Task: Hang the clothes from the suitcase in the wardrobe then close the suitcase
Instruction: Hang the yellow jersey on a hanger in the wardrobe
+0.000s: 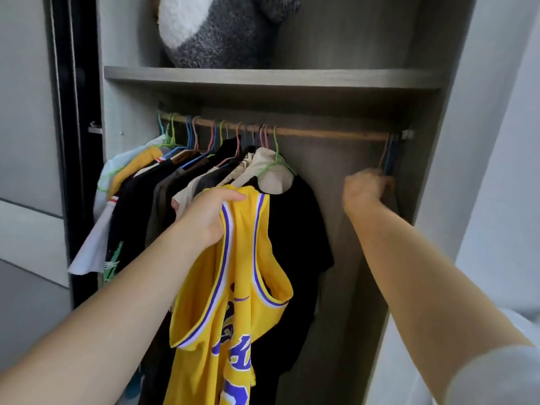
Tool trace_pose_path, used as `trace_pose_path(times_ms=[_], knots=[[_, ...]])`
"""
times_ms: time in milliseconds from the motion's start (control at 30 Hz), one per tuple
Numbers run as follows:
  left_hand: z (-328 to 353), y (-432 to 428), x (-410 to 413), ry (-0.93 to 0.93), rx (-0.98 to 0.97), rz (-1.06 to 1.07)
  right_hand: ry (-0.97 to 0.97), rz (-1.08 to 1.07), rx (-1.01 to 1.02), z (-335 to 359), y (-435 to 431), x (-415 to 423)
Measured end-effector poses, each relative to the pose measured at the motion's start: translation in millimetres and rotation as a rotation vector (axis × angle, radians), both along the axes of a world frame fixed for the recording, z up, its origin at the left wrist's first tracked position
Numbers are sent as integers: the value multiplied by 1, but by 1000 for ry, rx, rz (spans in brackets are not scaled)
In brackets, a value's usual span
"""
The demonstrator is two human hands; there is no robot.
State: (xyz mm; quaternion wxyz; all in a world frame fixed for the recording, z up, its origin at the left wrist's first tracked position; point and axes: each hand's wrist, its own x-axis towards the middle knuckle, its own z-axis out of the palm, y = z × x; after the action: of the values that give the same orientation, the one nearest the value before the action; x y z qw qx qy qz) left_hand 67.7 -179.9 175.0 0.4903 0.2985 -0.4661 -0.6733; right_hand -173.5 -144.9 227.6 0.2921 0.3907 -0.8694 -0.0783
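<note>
Though apart, hands (204, 217) (363, 191) on jersey (233, 287) and hangers (388, 153).

- The wardrobe (327, 159) has a grey wood-grain shelf (292, 77) across its upper part. A fluffy grey and white plush toy (222, 30) sits directly on it, toward the left.
- Below the shelf a wooden rail (321, 134) runs from side wall to side wall.
- The rail's left half carries coloured hangers (204, 135) packed close, bearing clothes (163, 182) in white, yellow, black, brown and beige.
- At the rail's far right end hang pink and blue hangers (388, 153), well apart from the packed ones.
</note>
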Motion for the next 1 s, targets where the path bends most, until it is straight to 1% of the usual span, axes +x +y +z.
trace_pose_path(times_ms=[67, 167, 233, 333, 400, 500, 567, 633, 733, 800, 833, 900, 933, 1000], knots=[[-3, -2, 1, -32, -9, -9, 6, -40, 41, -3, 1, -6], [-5, -5, 7, -42, -8, -24, 7, -12, 46, -6, -6, -14], [-7, -6, 13, -52, -7, -16, 1, 4, 3, -4, -10, -16], [-10, -9, 21, -46, -28, -1, -86, 76, -129, 6, -12, -13], [-12, -14, 27, 2, -19, -19, -199, 128, -286, 15, -13, -10], [-12, -17, 31, 1, -33, -29, -365, 202, -559, 17, -17, -5], [-12, -10, 32, -25, -70, -26, -564, 230, -762, 11, -18, 0], [-17, -10, 34, -29, -87, -10, -769, 262, -896, -2, -18, 7], [-23, -10, 41, -41, -111, 44, -933, 388, -1075, -45, -14, 26], [-27, -7, 46, -38, -103, 77, -1073, 486, -1141, -83, -14, 38], [-28, -6, 48, -33, -100, 81, -1188, 505, -1152, -96, -16, 40], [-31, -3, 55, -40, -98, 84, -1449, 476, -1177, -111, -20, 41], [-34, 0, 60, -40, -91, 86, -1513, 453, -1180, -114, -22, 41], [-40, 2, 71, -41, -79, 78, -1506, 427, -1197, -115, -24, 40]])
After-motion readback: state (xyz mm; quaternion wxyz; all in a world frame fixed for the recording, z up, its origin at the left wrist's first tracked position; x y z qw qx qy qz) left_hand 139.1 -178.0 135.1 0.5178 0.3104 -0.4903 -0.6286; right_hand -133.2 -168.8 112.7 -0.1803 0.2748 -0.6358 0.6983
